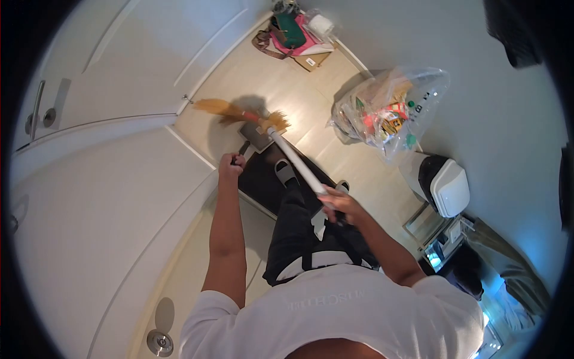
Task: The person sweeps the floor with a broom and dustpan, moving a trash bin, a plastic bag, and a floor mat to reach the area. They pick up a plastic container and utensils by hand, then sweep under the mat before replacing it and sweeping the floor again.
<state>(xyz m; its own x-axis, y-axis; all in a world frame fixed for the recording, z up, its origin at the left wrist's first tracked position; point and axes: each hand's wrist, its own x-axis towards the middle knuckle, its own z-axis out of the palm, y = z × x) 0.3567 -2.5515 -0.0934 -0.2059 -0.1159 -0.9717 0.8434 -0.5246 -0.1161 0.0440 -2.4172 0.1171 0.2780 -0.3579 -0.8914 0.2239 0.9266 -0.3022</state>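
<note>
My right hand (pixel 343 204) is closed around the white handle of a broom (pixel 297 160), which slants up and to the left away from me. Its straw-coloured bristles fan out near the floor, with a red band among them. In my left hand (pixel 232 163) is the dark handle of a grey dustpan (pixel 256 137), fingers wrapped round it. The broom head lies over the far part of the pan and hides some of it. Both my feet, in slippers, are by a dark mat (pixel 263 179) just below the dustpan.
A clear plastic bag (pixel 382 110) full of packaging leans by the right wall, beside a white bin (pixel 449 186) with a lid. A green bag (pixel 288 31) and flat cardboard (pixel 311 61) lie in the far corner. White doors (pixel 101 197) line the left side.
</note>
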